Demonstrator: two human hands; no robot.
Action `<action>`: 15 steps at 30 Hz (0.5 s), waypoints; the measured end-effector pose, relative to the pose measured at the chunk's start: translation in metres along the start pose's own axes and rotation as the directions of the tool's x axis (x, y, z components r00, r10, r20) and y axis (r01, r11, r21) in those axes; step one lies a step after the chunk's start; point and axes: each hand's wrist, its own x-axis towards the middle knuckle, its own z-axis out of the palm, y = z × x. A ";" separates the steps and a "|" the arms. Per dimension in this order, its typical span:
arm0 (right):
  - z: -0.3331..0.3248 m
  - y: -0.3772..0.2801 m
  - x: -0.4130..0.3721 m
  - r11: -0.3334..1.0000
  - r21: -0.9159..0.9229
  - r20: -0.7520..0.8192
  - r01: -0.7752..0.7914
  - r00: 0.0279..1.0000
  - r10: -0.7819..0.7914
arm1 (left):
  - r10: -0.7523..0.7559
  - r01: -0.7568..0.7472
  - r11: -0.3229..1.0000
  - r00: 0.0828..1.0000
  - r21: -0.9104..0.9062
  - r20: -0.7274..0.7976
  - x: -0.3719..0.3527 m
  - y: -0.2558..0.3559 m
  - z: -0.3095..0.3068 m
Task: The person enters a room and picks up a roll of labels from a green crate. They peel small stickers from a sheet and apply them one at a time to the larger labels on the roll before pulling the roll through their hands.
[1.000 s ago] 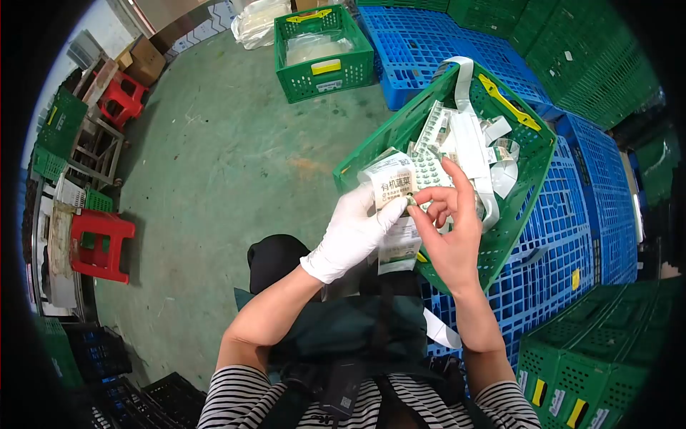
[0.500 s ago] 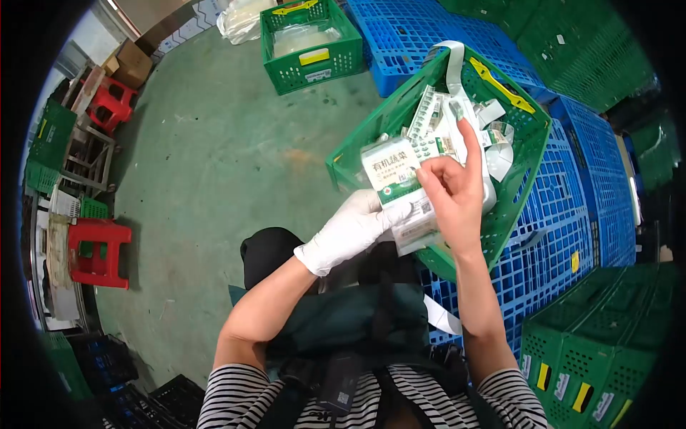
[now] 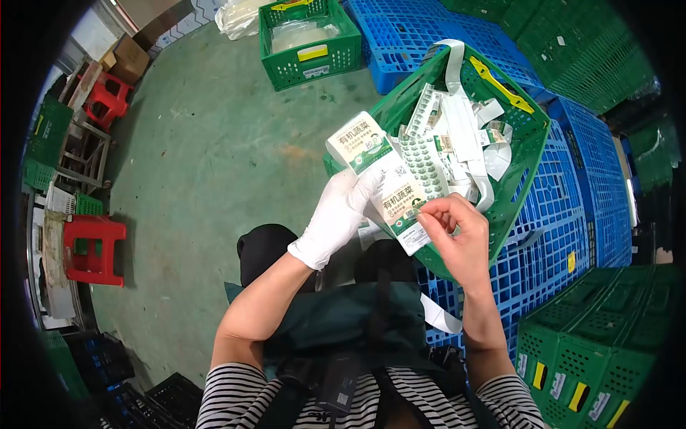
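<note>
My left hand (image 3: 334,211), in a white glove, is closed around printed vegetable labels. One label (image 3: 359,143) sticks out above its fingers, and a second one (image 3: 400,199) extends below and to the right. Both are white and green with dark Chinese lettering. My bare right hand (image 3: 457,232) pinches at the right edge of the lower label. Its fingertips hide whatever small piece may be between them. Just behind the labels stands a green crate (image 3: 518,182) holding strips of small green-printed stickers (image 3: 423,163) and a curling white backing strip (image 3: 455,71).
The crate rests on blue pallets (image 3: 550,236). Another green crate (image 3: 311,66) with clear plastic bags sits on the floor ahead. Red stools (image 3: 94,243) stand at the left. Stacked green crates (image 3: 586,343) are at the lower right.
The labels have moved up and left, tilted and spread, so two printed faces show. My right hand has moved down, its raised index finger now curled in to the lower label.
</note>
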 end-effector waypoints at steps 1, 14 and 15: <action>0.002 0.000 0.001 0.999 -0.038 -0.009 0.003 1.000 -0.003 | 0.002 -0.002 1.000 1.000 0.001 0.001 -0.001 0.001 -0.001; 0.018 0.013 -0.002 0.999 -0.033 -0.108 0.008 0.994 -0.011 | -0.123 0.130 0.987 0.990 -0.099 0.073 -0.014 0.021 0.020; 0.019 0.013 -0.003 0.999 -0.033 -0.163 0.010 0.986 -0.016 | -0.106 0.111 0.989 0.993 -0.096 0.057 -0.014 0.023 0.022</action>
